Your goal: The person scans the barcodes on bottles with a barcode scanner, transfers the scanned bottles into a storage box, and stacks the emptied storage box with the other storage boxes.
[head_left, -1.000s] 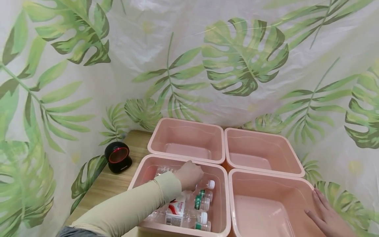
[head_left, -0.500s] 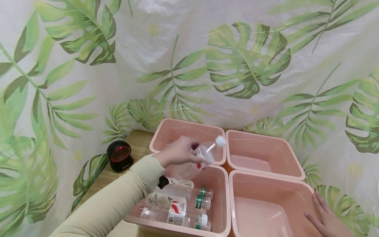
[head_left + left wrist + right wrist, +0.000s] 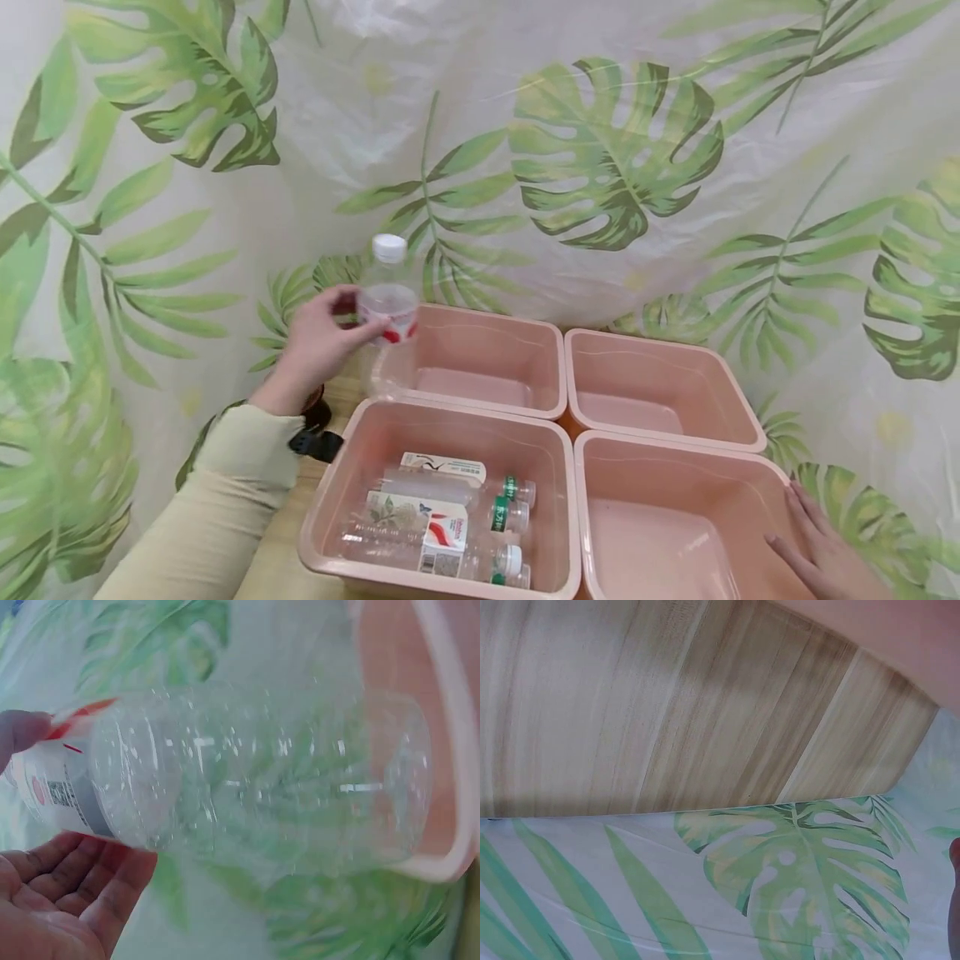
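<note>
My left hand [image 3: 315, 337] grips a clear plastic bottle [image 3: 393, 307] with a white cap and a red-and-white label, thumb on one side and fingers on the other. The bottle stands upright in the air over the left end of the back left bin [image 3: 487, 321]. In the left wrist view its ridged, see-through lower body [image 3: 262, 780] extends past the fingers [image 3: 71, 881]. Several clear bottles [image 3: 442, 537] lie in the front left pink bin [image 3: 551, 500]. My right hand [image 3: 832, 542] rests at the right rim of the front right bin [image 3: 675, 458], fingers extended.
A back right pink bin [image 3: 660, 342] completes a block of bins set close together. A black round device [image 3: 318, 412] stands on the wooden table [image 3: 630, 712] at left, partly behind my left wrist. A leaf-patterned curtain [image 3: 465, 125] hangs behind the table.
My left hand has lifted the bottle out of the front left bin and carried it up and to the left, turning it upright. The right hand stays at the rim.
</note>
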The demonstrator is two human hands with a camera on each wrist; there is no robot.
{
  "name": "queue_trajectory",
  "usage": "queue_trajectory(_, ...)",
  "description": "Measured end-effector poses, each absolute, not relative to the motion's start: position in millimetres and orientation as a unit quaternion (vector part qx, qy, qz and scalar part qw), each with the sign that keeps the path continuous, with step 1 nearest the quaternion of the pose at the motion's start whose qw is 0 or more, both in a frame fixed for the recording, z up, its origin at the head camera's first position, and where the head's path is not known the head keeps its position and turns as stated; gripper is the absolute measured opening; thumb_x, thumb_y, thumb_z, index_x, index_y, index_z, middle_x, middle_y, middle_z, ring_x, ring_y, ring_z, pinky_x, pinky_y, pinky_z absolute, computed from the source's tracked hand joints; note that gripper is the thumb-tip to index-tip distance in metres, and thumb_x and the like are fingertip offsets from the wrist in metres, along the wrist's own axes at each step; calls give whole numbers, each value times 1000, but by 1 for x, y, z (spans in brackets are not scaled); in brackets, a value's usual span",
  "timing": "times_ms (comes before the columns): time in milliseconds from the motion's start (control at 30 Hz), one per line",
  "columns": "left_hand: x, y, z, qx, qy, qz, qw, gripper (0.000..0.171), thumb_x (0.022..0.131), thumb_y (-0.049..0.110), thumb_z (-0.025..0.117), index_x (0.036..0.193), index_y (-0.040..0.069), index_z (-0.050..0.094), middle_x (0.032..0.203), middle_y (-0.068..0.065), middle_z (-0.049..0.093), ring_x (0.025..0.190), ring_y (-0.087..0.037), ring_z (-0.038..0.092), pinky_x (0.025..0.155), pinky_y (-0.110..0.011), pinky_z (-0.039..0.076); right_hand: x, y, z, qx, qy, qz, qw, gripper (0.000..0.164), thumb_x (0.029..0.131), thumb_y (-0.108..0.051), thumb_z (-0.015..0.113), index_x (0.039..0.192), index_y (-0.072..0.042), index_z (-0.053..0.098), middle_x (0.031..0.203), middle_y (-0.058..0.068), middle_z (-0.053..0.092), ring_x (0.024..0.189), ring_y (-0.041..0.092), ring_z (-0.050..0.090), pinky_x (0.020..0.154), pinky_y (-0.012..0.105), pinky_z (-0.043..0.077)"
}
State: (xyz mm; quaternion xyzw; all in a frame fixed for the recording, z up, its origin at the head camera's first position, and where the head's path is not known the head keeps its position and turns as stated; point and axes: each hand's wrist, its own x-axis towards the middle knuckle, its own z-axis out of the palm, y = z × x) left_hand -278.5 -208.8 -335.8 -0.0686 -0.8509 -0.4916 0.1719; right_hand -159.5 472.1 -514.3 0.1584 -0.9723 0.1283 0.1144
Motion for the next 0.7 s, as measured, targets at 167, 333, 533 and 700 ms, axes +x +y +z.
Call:
queue_trajectory(167, -259, -252, -327, 6, -872, -442, 211, 65, 93, 30, 79, 138, -9, 54, 127, -29, 62, 108, -40, 66, 73, -10, 45, -160, 472, -513, 164, -971, 132, 109, 83, 99, -18, 66, 152, 22, 16, 170, 3, -11, 135, -18, -18, 98, -2, -6)
queue_trajectory(333, -251, -273, -350, 55, -893, -403, 189, 71, 93, 40, 76, 136, -12, 53, 126, -32, 61, 110, -43, 64, 85, -36, 52, -158, 474, -511, 140, -977, 139, 86, 84, 102, -19, 63, 154, 18, 10, 170, 10, -14, 133, -17, -19, 93, -1, -8)
queue_trajectory(533, -238, -286, -394, 86, -899, -381, 197, 67, 94, 35, 75, 131, -16, 52, 120, -38, 60, 109, -50, 59, 90, -60, 48, -160, 471, -512, 121, -978, 151, 75, 81, 105, -22, 59, 156, 16, 9, 170, 15, -11, 133, -15, -18, 92, 2, -10)
queue_trajectory(700, -228, -298, -429, 116, -908, -359, 185, 67, 93, 37, 75, 127, -16, 53, 115, -37, 61, 100, -49, 61, 82, -59, 50, -160, 472, -515, 147, -973, 141, 104, 82, 101, -20, 63, 153, 20, 14, 169, -2, -12, 133, -20, -18, 95, -1, -8)
